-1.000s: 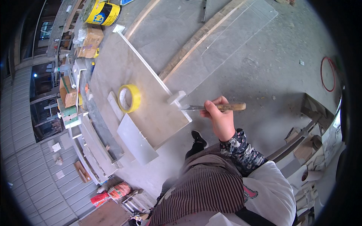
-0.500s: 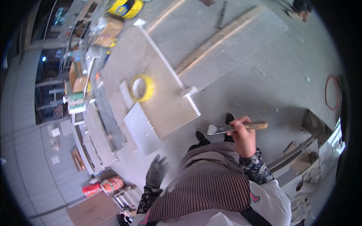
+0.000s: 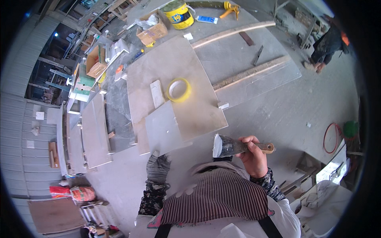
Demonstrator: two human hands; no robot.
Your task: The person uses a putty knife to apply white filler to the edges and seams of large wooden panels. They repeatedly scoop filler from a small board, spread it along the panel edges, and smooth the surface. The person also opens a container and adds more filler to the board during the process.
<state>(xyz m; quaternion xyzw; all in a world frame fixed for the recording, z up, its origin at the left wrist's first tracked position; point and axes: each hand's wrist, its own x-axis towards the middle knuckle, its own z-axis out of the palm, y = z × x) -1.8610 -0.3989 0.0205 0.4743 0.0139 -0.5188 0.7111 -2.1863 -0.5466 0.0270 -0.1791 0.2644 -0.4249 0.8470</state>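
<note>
My right hand (image 3: 254,160), bare, is closed around the handle of a putty knife (image 3: 232,146). White paste coats the end of its broad blade, which points left. My left hand (image 3: 158,168), in a grey glove, is at the lower edge of a small pale panel (image 3: 162,125); its fingers reach forward, and whether they touch the edge I cannot tell. The panel lies on a larger beige board (image 3: 202,107) and sticks out over its near edge. A roll of yellow tape (image 3: 188,93) and a white block (image 3: 157,93) rest on the board behind it.
A yellow bucket (image 3: 179,18), a cardboard box (image 3: 152,33) and an orange caulking gun (image 3: 230,11) stand farther back. Wooden strips (image 3: 254,71) lie on the work surface at right. More boards (image 3: 95,135) are at left. Another person (image 3: 327,47) is at the far right.
My left hand has moved forward to the small panel's edge. The putty knife has turned, so its blade shows broader. The view has shifted, bringing the bucket and the other person further into sight.
</note>
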